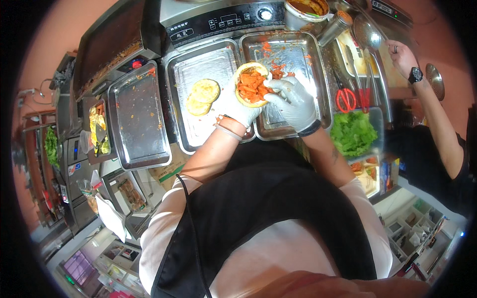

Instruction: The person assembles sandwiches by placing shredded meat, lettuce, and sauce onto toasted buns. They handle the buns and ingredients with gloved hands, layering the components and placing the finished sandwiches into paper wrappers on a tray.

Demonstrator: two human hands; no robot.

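Observation:
My left hand point(248, 114), in a white glove, holds a round flatbread point(244, 68) that is spread open. Chunks of orange-red sauced filling point(252, 86) sit inside it. My gloved right hand point(294, 98) has its thumb and fingertips at the filling's right edge; whether a piece is pinched between them is hard to tell. Under my right hand is a metal tray point(323, 80) with loose orange scraps near its middle and far end. Two flat round breads point(203, 93) overlap in the metal tray point(182, 130) to the left.
A third metal tray point(136, 104) lies farther left, beside a griddle point(111, 44). On the right are lettuce point(353, 133) in a clear container, red-handled scissors point(346, 100), a shaker point(337, 27) and a sauce tub point(307, 16). Another person's hand point(402, 57) reaches in near a skimmer point(367, 32).

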